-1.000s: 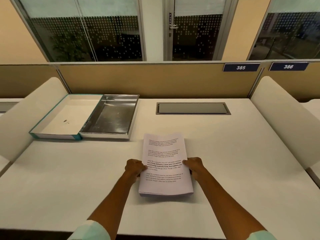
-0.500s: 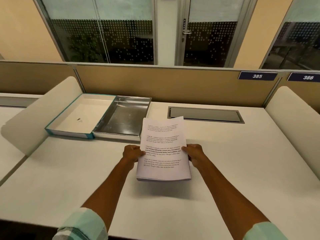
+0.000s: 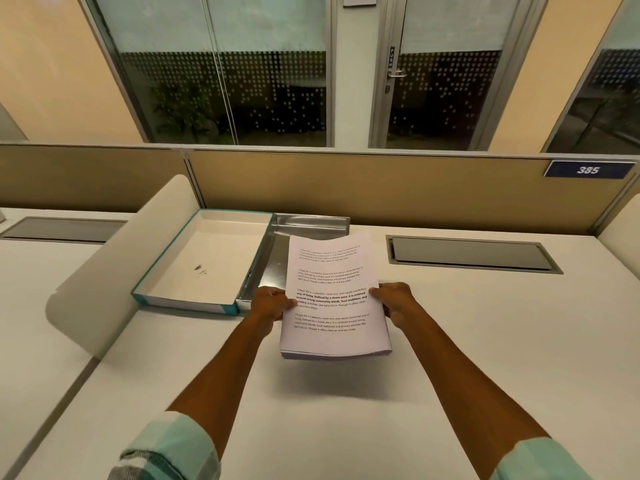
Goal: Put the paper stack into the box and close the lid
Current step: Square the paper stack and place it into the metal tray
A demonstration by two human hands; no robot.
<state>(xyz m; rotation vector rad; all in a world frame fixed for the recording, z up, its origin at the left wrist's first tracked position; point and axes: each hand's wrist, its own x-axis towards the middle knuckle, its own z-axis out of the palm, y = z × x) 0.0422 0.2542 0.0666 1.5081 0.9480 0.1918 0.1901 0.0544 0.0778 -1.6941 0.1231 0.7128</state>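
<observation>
A thick stack of printed white paper (image 3: 330, 299) hangs above the desk, tilted with its far end over the silver tray. My left hand (image 3: 272, 301) grips its left edge and my right hand (image 3: 393, 299) grips its right edge. Behind the stack lies an open box: a teal-edged half with a white inside (image 3: 194, 261) on the left and a shiny silver half (image 3: 277, 247) joined to it on the right. The paper hides much of the silver half.
A curved white divider (image 3: 114, 268) rises left of the box, another (image 3: 620, 223) at the far right. A recessed grey cable hatch (image 3: 471, 254) sits in the desk (image 3: 485, 341) right of the paper. A tan partition (image 3: 346, 185) closes the back.
Both hands have lifted the paper stack off the desk and carried it forward and left, so its far end now overlaps the silver half of the box.
</observation>
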